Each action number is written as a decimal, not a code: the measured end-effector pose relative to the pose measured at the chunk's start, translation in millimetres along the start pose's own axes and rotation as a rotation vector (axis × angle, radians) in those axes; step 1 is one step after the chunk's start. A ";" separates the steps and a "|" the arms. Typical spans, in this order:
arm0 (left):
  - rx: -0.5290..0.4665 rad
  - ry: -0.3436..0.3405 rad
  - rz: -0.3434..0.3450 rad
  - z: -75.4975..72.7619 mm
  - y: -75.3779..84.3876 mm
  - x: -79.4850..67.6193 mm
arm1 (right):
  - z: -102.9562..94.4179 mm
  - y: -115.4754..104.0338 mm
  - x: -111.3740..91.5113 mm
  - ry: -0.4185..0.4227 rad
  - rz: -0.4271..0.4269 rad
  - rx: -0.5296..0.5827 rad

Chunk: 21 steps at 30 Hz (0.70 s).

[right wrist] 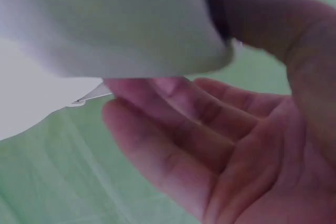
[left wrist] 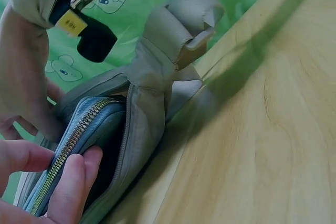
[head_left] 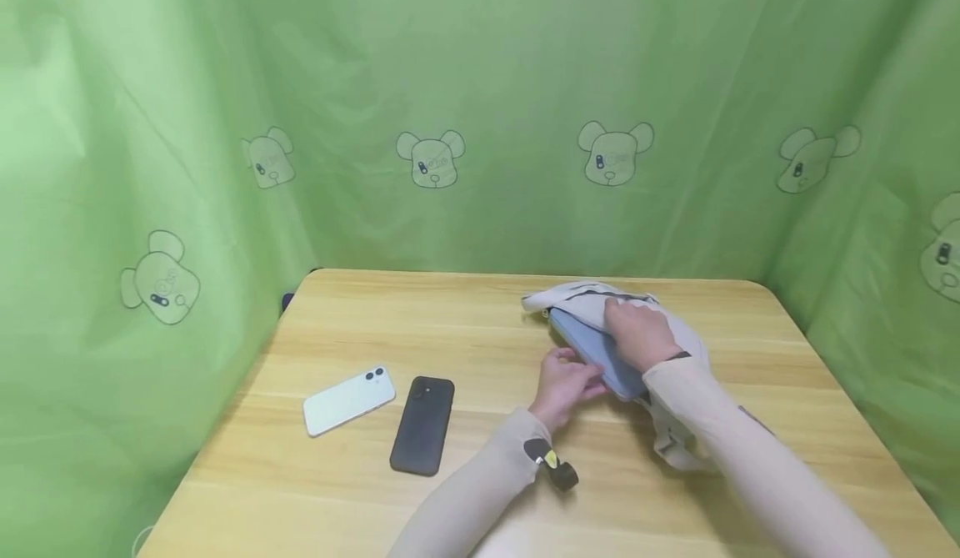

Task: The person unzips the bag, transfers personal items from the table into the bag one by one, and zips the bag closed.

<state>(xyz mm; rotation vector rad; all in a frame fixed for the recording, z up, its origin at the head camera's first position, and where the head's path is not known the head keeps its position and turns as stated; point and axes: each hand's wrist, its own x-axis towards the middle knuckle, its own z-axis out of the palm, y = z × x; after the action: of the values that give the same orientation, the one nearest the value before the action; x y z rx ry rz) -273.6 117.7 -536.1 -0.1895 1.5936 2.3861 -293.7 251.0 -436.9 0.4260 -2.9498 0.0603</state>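
Observation:
A blue zippered pouch [head_left: 588,345] sits partly inside a pale fabric bag [head_left: 686,337] at the right of the table. My left hand [head_left: 562,387] pinches the pouch's near edge, its thumb and fingers on either side of the zipper in the left wrist view. The metal zipper on the pouch [left wrist: 107,121] is closed, and the bag [left wrist: 149,124] gapes around it. With my right hand [head_left: 637,334] I hold the bag's upper opening edge. In the right wrist view the thumb goes inside the bag wall [right wrist: 131,30] while the fingers lie outside it.
To the left on the wooden table [head_left: 480,316] lie a white phone [head_left: 348,401] and a black phone [head_left: 422,426], both back side up. A strap [head_left: 675,449] hangs from the bag's near end. Green curtains [head_left: 517,57] surround the table's back and sides.

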 end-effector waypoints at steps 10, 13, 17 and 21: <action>0.019 -0.016 0.010 1.5 6.9 -2.1 | -12.8 20.4 11.8 -0.077 0.051 0.046; 0.033 -0.019 0.032 1.4 10.9 -1.0 | -19.5 21.8 12.6 -0.092 0.060 0.082; 0.045 -0.026 0.036 0.1 13.1 0.9 | -20.2 19.0 11.9 -0.107 0.048 0.119; 0.052 -0.024 0.042 0.2 11.1 1.6 | -14.5 17.4 10.6 -0.106 0.040 0.159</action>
<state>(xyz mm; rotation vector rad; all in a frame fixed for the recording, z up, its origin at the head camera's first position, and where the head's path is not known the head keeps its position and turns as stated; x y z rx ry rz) -278.4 114.0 -526.6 -0.1182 1.6622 2.3655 -306.4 265.6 -421.1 0.4021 -3.0699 0.2880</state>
